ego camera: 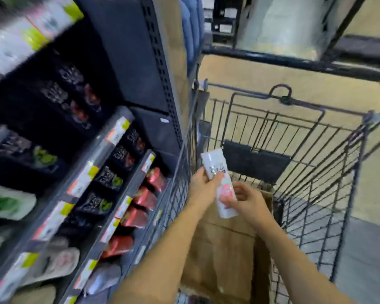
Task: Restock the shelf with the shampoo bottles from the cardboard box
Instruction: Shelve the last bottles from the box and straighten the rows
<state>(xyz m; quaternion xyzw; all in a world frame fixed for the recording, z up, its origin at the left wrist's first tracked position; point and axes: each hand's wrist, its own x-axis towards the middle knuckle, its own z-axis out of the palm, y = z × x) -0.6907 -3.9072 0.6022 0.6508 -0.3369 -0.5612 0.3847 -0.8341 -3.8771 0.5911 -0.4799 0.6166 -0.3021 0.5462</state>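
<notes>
Two bare forearms reaching over cardboard box [219, 246] in wire cart [316, 172], left hand [203, 185] and right hand [248, 200] both closed around white shampoo bottle [221, 183] held above box, shelf [110, 178] of dark and red bottles at left.

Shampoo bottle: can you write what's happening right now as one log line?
holding: white shampoo bottle | left hand: top | right hand: bottom | over: cardboard box in cart | shelf: not reached
</notes>
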